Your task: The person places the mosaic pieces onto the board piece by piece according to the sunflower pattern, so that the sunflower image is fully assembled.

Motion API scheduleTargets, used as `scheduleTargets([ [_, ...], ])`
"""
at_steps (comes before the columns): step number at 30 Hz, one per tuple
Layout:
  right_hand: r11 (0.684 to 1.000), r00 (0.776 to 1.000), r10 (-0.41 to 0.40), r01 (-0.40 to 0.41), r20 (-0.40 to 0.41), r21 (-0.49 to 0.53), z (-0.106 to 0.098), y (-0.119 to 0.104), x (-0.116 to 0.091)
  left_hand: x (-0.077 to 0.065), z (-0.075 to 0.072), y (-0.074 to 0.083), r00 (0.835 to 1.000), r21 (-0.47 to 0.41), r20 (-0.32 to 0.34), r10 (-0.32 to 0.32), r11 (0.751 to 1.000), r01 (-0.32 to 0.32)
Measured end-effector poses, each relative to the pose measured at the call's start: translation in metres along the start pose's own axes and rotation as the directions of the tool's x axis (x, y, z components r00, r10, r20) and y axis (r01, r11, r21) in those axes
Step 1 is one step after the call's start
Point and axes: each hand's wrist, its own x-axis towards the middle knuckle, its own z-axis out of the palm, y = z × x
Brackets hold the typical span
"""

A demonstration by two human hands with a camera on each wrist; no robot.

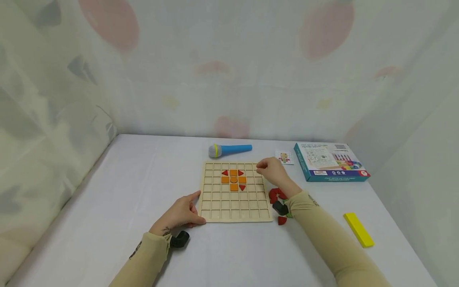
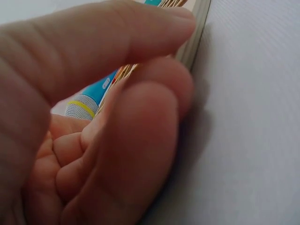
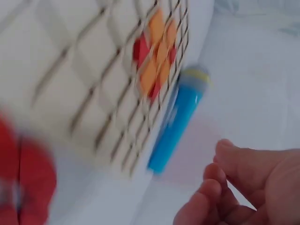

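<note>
A square wooden grid board [image 1: 234,205] lies on the table. Its upper middle cells carry orange square tiles [image 1: 233,172] around an orange round tile [image 1: 234,180], with red triangle tiles [image 1: 242,187] at three corners. My left hand [image 1: 183,211] holds the board's near left corner, forefinger at the left edge and thumb at the front edge. Over the far right corner hovers my right hand [image 1: 273,170], thumb and fingertips together; whether a small piece is between them cannot be told. Red curved pieces [image 1: 276,195] lie right of the board, partly behind the right wrist.
A blue toy microphone [image 1: 234,149] lies behind the board. A small pattern card [image 1: 284,157] and a flat game box [image 1: 331,162] stand at the back right. A yellow bar [image 1: 358,230] lies near the right edge. One red quarter-round piece [image 1: 282,220] sits by the board's near right corner.
</note>
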Motion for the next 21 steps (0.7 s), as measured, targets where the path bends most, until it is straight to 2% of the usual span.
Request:
scheduleTargets([
  [2, 0.994, 1.000, 0.006, -0.005, 0.013, -0.108, -0.011, 0.008, -0.001, 0.000, 0.000, 0.000, 1.000, 0.007, -0.004, -0.004, 1.000, 0.004],
  [5, 0.966, 0.995, 0.047, -0.023, 0.087, -0.259, -0.020, 0.023, -0.006, 0.000, -0.001, 0.000, 1.000, 0.009, -0.008, -0.015, 1.000, 0.015],
  [8, 0.940, 0.979, 0.092, -0.025, 0.180, -0.340, -0.020, 0.038, -0.012, 0.000, 0.000, 0.000, 1.000, 0.012, -0.012, -0.025, 1.000, 0.025],
  [12, 0.929, 0.961, 0.092, 0.011, 0.260, -0.370, -0.015, 0.053, -0.019, 0.000, 0.000, 0.000, 1.000, 0.011, -0.012, -0.028, 1.000, 0.028],
  [17, 0.913, 0.965, 0.015, 0.094, 0.262, -0.397, -0.011, 0.060, -0.023, 0.000, 0.000, 0.001, 1.000, 0.012, -0.005, -0.017, 1.000, 0.017],
  [21, 0.916, 0.965, 0.013, 0.093, 0.260, -0.390, -0.011, 0.061, -0.024, 0.000, 0.000, 0.001, 1.000, 0.014, 0.003, -0.012, 1.000, 0.012],
])
